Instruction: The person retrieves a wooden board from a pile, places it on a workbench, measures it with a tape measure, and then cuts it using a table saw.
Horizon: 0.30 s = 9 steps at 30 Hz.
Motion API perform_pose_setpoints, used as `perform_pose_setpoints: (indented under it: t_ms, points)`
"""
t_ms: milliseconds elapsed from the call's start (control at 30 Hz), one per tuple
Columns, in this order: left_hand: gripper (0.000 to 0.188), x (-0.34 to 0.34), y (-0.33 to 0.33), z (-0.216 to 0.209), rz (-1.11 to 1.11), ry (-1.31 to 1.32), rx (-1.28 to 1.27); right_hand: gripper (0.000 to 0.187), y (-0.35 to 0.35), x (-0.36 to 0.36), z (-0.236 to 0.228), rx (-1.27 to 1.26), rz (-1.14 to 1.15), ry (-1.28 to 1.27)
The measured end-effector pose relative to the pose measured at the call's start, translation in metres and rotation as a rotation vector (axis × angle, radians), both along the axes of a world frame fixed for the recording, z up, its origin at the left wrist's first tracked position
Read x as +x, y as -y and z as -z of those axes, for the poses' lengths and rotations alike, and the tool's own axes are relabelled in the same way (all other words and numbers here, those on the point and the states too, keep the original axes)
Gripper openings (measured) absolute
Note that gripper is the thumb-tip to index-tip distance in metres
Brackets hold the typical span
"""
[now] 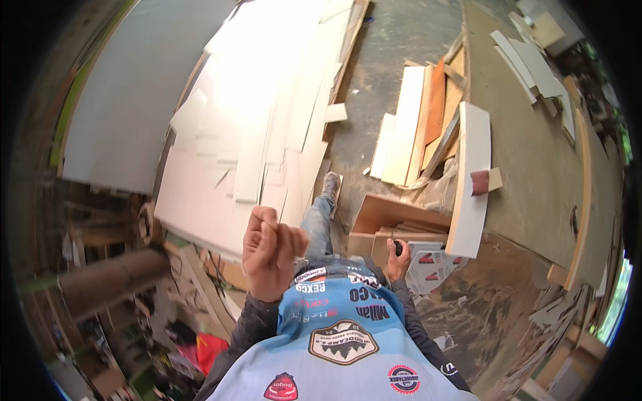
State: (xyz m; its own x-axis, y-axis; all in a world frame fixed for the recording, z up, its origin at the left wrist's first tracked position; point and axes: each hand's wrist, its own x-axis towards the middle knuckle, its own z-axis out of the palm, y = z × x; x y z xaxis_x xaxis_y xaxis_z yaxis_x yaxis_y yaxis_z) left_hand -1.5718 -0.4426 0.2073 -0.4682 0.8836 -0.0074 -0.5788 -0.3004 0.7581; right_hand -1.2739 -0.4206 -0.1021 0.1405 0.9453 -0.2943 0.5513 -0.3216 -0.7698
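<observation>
My left hand is raised in front of my chest, its fingers curled and the thumb pressed to them in a pinch. Whether anything small sits between the fingertips cannot be made out. Beyond it lies a spread of white panels and strips. Lower and to the right, beside my hip, my right hand closes round a small black object, too small to name. Near that hand are a box of brown boards and a grey printed sheet.
A long white board lies along the edge of the brown workbench on the right, a sanding-block-like reddish piece on it. Wood offcuts lie on the floor ahead. Cluttered timber and a brown roll are at left.
</observation>
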Motion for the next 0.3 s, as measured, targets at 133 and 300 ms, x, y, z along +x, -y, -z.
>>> perform_pose_setpoints:
  t_ms: [133, 300]
  points:
    - [0.022, -0.117, -0.038, 0.159, -0.205, 0.073, -0.481, 0.054, -0.081, -0.064, 0.018, 0.121, -0.045, -0.025]
    - [0.015, -0.244, -0.111, 0.346, -0.26, 0.096, -0.797, 0.069, -0.237, -0.129, 0.041, -0.143, -0.035, -0.034]
